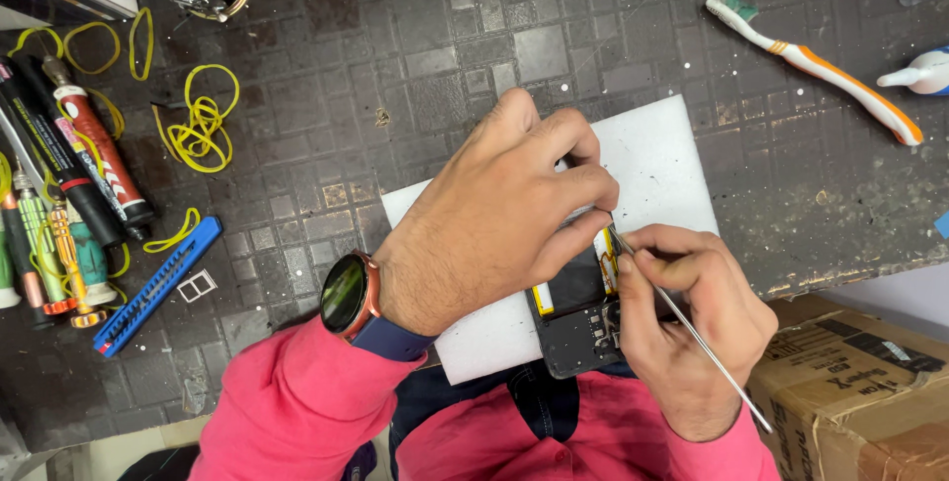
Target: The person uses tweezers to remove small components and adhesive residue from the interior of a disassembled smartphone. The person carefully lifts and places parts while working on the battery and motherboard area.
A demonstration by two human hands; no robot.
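Observation:
My left hand (504, 209) presses down on an opened dark phone (573, 318) that lies on a white pad (652, 160); the hand hides most of the phone. A black and yellow battery strip (605, 262) shows beside my fingers. My right hand (692, 328) pinches thin metal tweezers (692, 328), whose tip touches the phone's inside near the battery edge. A round watch (348, 295) sits on my left wrist above a pink sleeve.
Screwdrivers and tubes (69, 184) lie at the left with yellow rubber bands (203, 120) and a blue tool (158, 283). A toothbrush (820, 66) lies at the upper right. A cardboard box (860, 392) stands below the bench edge at the right.

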